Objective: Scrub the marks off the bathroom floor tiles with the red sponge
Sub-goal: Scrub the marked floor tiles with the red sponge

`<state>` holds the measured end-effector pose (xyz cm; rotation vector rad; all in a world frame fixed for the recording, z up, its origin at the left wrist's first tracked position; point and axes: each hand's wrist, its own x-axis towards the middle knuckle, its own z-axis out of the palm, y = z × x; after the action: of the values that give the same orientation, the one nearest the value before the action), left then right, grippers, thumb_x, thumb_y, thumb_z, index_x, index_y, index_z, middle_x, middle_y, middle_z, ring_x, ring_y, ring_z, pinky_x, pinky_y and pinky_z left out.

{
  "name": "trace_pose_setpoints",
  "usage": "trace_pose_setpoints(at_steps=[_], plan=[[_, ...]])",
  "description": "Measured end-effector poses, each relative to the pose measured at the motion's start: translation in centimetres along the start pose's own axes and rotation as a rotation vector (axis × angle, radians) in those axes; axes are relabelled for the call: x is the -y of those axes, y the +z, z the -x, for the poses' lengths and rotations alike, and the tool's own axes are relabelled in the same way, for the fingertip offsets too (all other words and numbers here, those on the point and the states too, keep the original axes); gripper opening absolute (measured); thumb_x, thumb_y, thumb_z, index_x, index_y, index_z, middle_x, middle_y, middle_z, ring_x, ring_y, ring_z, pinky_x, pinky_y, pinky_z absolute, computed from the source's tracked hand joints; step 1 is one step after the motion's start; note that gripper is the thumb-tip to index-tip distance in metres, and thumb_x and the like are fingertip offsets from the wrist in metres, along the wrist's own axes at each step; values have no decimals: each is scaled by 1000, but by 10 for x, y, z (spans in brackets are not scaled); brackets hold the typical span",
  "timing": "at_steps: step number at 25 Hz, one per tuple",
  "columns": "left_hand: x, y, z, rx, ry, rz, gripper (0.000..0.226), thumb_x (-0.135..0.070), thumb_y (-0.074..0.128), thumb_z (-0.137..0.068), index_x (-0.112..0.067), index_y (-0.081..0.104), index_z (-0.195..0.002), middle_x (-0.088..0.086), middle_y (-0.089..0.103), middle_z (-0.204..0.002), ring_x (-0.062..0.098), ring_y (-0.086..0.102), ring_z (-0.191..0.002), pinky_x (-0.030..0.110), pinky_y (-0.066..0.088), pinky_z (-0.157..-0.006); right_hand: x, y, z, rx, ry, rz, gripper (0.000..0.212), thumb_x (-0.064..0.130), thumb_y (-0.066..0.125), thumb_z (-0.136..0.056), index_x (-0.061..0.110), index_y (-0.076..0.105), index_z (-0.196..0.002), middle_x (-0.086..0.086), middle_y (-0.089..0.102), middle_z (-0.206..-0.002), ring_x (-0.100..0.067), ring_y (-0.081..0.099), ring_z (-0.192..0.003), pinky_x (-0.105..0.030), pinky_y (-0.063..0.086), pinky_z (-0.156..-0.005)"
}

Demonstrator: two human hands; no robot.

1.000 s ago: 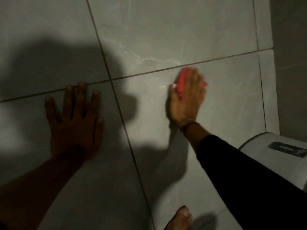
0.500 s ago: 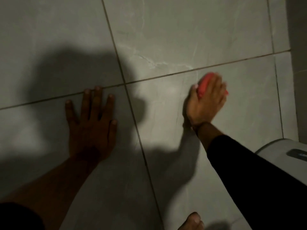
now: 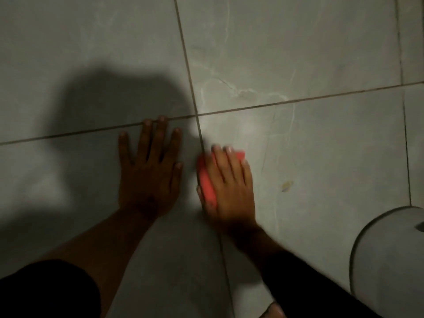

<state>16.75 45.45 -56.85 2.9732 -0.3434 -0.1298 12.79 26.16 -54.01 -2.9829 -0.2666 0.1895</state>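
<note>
My right hand [image 3: 231, 184] presses the red sponge [image 3: 206, 180] flat onto a grey floor tile [image 3: 321, 145], right beside the vertical grout line. Most of the sponge is hidden under my fingers; its left side and far corner show. My left hand [image 3: 149, 171] lies flat on the neighbouring tile with fingers spread, fingertips touching the horizontal grout line, holding nothing. A small yellowish mark [image 3: 286, 185] sits on the tile to the right of the sponge.
A white rounded bin or fixture [image 3: 387, 255] stands at the lower right. A bare toe [image 3: 273, 311] shows at the bottom edge. A dark head shadow [image 3: 119, 99] covers the upper-left tiles. A narrow tile strip [image 3: 415, 134] runs along the right.
My right hand has dragged the sponge toward me and to the left, up to the vertical grout line. The left hand stays planted; the camera view has shifted left.
</note>
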Motion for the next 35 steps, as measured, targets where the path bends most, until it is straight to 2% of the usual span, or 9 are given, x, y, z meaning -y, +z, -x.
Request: trace_pose_setpoints(at_steps=[3,8,14,20,24,27,32,33,35], plan=[[0,0,-4,-6,2,11,69,-44,33,-108,-24,22,-173,13,16,-182,39,16,-169,73,8,-129,1,-6,-114,-131,49,-92,80,46,59,-97,16,36,-168,-11,35,-177,-35,24,-167,-55,19,-136],[1,1,-6,3,17,-13,70,-44,29,-107,-23,22,-173,13,14,-183,39,15,-169,73,6,-129,-29,-5,-86,-65,-128,-99,76,40,58,-98,17,38,-167,-12,35,-177,-39,24,-166,-55,18,-136],[1,4,-5,-4,10,-18,72,-45,31,-105,-25,18,-174,12,10,-183,38,12,-170,72,4,-130,-180,-54,-124,-123,697,-123,83,50,38,-99,13,21,-172,-10,21,-181,-36,12,-169,-58,13,-136],[4,6,-4,3,16,3,71,-45,30,-106,-26,19,-173,12,10,-184,38,13,-169,73,6,-129,-16,1,-28,-33,-232,-61,63,41,45,-108,18,35,-166,-12,39,-171,-33,21,-165,-51,4,-139],[1,3,-1,21,0,13,73,-45,31,-105,-26,16,-174,12,8,-184,40,12,-169,71,2,-130,-127,-26,-5,-65,520,-77,77,44,42,-104,16,20,-172,-12,20,-181,-35,12,-169,-60,12,-137],[0,4,-3,8,13,24,73,-45,31,-105,-25,16,-174,12,8,-184,40,11,-169,70,0,-129,-86,-22,-8,-204,891,-58,76,44,45,-104,11,27,-170,-13,26,-180,-37,18,-168,-63,20,-135],[5,5,-2,28,-4,28,74,-47,28,-105,-28,13,-174,8,3,-184,37,6,-170,72,2,-130,-9,3,89,178,-156,-44,57,38,46,-108,17,44,-161,-12,43,-168,-41,42,-154,-66,33,-127],[5,5,-2,34,-6,29,73,-47,27,-105,-28,12,-174,8,2,-184,37,5,-171,73,2,-130,-48,0,89,143,-122,7,54,35,48,-107,14,51,-157,-18,48,-164,-46,46,-149,-70,37,-123],[4,6,-1,35,1,36,73,-48,26,-105,-28,11,-174,8,1,-184,37,4,-171,73,2,-130,-129,-18,71,56,442,-52,68,37,45,-104,5,40,-164,-24,33,-174,-48,29,-163,-66,22,-133]])
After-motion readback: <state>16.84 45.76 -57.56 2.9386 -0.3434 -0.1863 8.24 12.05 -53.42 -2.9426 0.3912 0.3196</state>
